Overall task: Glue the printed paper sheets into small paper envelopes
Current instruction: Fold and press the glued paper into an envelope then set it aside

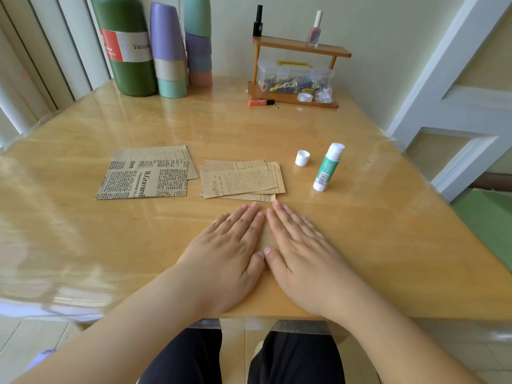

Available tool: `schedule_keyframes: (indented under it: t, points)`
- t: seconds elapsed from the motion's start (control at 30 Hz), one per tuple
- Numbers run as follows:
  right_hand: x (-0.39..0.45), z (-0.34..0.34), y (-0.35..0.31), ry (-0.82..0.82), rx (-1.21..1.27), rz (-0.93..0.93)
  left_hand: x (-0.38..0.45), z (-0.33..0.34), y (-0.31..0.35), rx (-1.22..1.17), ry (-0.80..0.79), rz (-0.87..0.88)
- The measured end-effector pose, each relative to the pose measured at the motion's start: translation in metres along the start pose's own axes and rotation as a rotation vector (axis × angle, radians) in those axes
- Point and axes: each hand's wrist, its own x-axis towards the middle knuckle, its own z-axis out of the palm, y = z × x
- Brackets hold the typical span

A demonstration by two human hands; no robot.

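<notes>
From the head camera, your left hand (230,245) and right hand (297,242) lie flat with straight fingers, side by side, pressing a folded printed sheet (267,236) near the worktop's (388,245) near edge; only a sliver shows between them. Keep even pressure along the glued seam and smooth outward so the flap bonds without wrinkles. Unfolded sheets (144,176) and a second stack (241,178) lie mid-worktop; the uncapped glue stick (328,167) and its cap (302,158) lie towards the right edge.
</notes>
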Motion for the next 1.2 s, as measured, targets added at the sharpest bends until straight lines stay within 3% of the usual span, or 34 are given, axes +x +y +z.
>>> schedule_keyframes:
  t: [0.23,0.33,0.5,0.7,0.97,1.2]
  points:
    - [0.000,-0.011,0.006,-0.014,0.116,0.005,-0.001,-0.004,-0.002,-0.035,-0.003,0.008]
    - [-0.003,-0.014,0.013,0.046,0.025,-0.010,-0.002,-0.008,-0.004,-0.056,0.033,0.008]
    - [-0.006,-0.008,0.018,-0.030,-0.035,0.056,0.000,0.000,-0.007,0.002,-0.007,-0.018]
    - [-0.007,-0.003,0.019,-0.005,-0.043,0.075,0.000,0.001,-0.005,0.035,-0.017,-0.037]
    - [-0.028,-0.018,0.034,0.215,0.366,0.046,-0.018,-0.019,-0.024,-0.220,0.093,0.008]
    - [-0.035,-0.017,0.036,0.154,0.376,0.068,-0.021,-0.015,-0.034,-0.272,0.091,0.014]
